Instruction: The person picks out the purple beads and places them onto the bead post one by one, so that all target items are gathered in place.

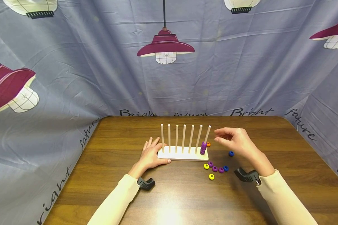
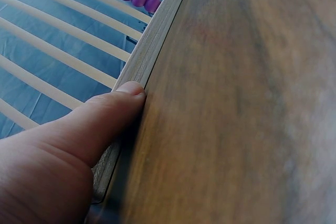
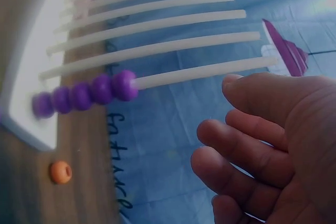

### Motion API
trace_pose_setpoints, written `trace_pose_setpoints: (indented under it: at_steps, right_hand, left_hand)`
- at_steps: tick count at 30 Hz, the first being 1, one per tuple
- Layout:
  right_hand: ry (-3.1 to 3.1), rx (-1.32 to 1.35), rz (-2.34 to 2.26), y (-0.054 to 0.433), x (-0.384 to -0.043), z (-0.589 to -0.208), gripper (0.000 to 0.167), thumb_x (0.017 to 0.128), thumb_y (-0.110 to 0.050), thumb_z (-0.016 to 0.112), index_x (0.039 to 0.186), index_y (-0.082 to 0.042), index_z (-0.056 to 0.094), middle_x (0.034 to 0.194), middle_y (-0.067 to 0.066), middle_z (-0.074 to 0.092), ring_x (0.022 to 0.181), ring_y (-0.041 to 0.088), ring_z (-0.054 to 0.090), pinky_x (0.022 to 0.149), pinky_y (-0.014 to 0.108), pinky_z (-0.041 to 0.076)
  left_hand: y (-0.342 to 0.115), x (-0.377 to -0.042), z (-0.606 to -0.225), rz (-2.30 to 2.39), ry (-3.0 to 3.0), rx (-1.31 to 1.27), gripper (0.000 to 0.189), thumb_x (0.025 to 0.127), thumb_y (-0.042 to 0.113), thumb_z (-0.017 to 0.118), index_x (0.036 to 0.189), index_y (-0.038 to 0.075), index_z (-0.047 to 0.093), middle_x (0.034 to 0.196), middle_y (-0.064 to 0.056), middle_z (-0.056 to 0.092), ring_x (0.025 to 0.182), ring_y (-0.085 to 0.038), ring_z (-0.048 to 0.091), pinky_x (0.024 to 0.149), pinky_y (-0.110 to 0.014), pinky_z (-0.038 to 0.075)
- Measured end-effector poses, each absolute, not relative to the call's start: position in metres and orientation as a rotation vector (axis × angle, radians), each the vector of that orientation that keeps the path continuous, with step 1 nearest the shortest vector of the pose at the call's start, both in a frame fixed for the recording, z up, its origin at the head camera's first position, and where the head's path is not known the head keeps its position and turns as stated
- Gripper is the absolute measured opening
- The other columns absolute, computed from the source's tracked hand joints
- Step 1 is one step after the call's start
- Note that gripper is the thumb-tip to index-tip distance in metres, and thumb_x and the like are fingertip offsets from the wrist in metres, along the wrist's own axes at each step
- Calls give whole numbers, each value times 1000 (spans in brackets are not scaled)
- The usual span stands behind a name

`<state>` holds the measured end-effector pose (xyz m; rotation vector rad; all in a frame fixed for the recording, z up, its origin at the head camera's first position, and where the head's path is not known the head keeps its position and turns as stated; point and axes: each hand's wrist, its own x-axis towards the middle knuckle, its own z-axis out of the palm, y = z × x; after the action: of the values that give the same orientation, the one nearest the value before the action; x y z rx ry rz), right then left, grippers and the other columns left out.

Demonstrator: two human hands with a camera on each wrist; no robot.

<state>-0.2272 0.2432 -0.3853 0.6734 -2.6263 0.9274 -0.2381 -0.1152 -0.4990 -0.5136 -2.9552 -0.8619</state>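
Note:
A white wooden base with a row of upright pegs, a bead rack [image 1: 183, 156], stands on the table. Several purple beads [image 1: 203, 148] are stacked on its rightmost peg; the other pegs are bare. My left hand [image 1: 150, 156] holds the rack's left end, thumb along the front edge and forefinger behind; in the left wrist view the thumb [image 2: 100, 121] lies against the base. To the right of the beaded peg, my right hand [image 1: 236, 140] hovers with loosely bent fingers and nothing between them. Its thumb [image 3: 257, 90] is near that peg's tip in the right wrist view.
Loose beads lie right of and before the rack: two yellow beads [image 1: 211, 177], three purple beads [image 1: 215, 169] and two blue beads [image 1: 231, 153]. An orange bead [image 3: 61, 172] sits close behind the rack's right end. A patterned grey-blue curtain [image 1: 169, 87] surrounds the wooden table [image 1: 118, 137].

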Motion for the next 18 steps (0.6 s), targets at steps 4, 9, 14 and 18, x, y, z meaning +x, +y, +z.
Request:
trace_pose_setpoints:
  at_steps: [4,9,14,18]
  right_hand:
    - [-2641,681,935,246,-224,-395,17,86,-10,79,102,-4,78,86,5,79,70,-8,59,60,15,51]
    - [-2678,670,937,249,-222,-408,17,85,-10,79,101,-5,78,83,2,78,68,-7,57,59,18,50]
    - [-2707,680,947,251,-217,-419,18,85,-11,79,102,-3,78,81,0,77,69,-6,58,60,19,51]
    - [-2740,678,957,254,-211,-428,20,85,-12,79,102,-2,77,81,-2,76,69,-7,58,60,19,51]
  left_hand:
    - [-116,-238,-499,-865,-2957,-514,69,75,51,85,133,19,64,162,-22,39,154,-52,19,126,-66,13]
    - [-116,-238,-498,-865,-2960,-511,69,75,51,85,133,20,64,162,-21,38,154,-52,19,126,-65,12]
    - [-116,-239,-499,-866,-2955,-513,70,74,51,85,133,20,65,162,-21,38,154,-51,19,126,-65,12]
    - [-116,-239,-500,-860,-2957,-516,70,74,51,85,134,20,65,162,-21,38,154,-51,19,126,-65,13]
